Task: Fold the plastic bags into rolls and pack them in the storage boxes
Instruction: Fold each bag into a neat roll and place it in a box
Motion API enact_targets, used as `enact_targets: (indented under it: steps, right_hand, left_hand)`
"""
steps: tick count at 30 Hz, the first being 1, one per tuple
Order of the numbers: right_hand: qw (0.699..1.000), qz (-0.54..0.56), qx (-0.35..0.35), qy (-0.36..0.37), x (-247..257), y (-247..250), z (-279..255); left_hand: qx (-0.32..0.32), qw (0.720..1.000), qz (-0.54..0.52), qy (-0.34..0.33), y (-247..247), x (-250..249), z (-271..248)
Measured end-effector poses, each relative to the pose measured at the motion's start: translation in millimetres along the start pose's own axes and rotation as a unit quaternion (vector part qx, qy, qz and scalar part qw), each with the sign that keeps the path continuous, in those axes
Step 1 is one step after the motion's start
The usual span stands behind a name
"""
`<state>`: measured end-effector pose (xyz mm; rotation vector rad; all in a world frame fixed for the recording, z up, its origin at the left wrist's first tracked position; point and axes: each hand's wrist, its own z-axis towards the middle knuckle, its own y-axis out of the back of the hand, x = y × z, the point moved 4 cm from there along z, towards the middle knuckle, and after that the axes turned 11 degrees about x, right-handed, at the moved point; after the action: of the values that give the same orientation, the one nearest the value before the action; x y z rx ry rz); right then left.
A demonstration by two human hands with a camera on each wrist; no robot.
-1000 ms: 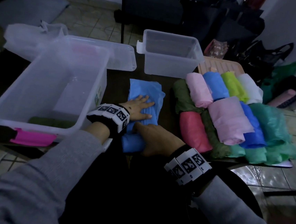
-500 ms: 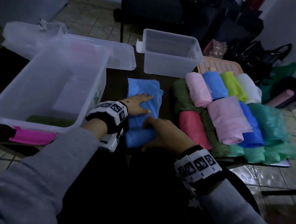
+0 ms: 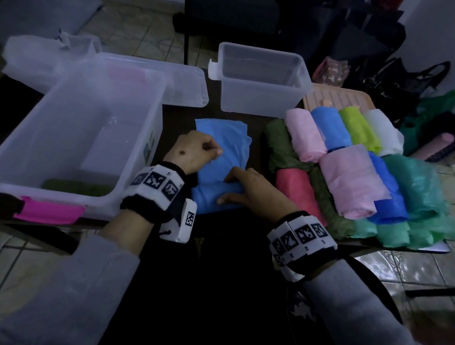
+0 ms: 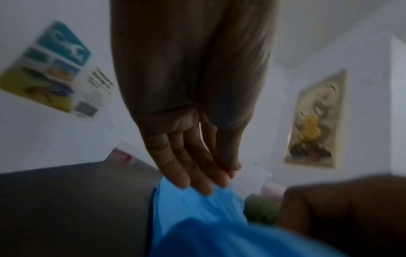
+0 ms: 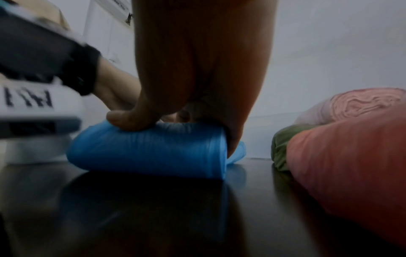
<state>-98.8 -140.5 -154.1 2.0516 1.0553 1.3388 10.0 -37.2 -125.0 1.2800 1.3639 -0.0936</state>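
Observation:
A blue plastic bag (image 3: pixel 224 136) lies on the dark table (image 3: pixel 180 129) between two boxes, its near end wound into a roll (image 5: pixel 149 149). My right hand (image 3: pixel 247 188) grips that roll, with the thumb on top and the fingers curled over its far side. My left hand (image 3: pixel 195 152) stands over the flat part of the blue bag (image 4: pixel 197 217), its straight fingers (image 4: pixel 193 173) pointing down and the tips touching the plastic. A large clear storage box (image 3: pixel 147 125) at the left holds one dark green roll (image 3: pixel 77 187). A smaller clear box (image 3: pixel 259 92) stands behind the bag.
Several rolled bags in pink, blue, green, white and red (image 3: pixel 350 178) are stacked on the table's right side, the red roll (image 5: pixel 351 165) closest to my right hand. A clear lid (image 3: pixel 184 84) lies behind the large box. Chairs and dark bags stand beyond the table.
My right hand has rolled the blue bag further away from the table edge. My left hand has risen from lying flat on the bag to touching it with its fingertips.

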Motion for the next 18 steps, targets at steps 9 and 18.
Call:
enact_targets:
  steps: [9, 18]
  right_hand:
    - [0.999, -0.029, -0.03, 0.01, -4.2, -0.4, 9.4]
    - [0.97, -0.159, -0.167, 0.08, 8.8, -14.9, -10.2]
  left_hand:
    - [0.154, 0.983, 0.096, 0.005, -15.9, 4.5, -38.9]
    - [0.195, 0.969, 0.154, 0.01, -27.5, 10.3, -32.9]
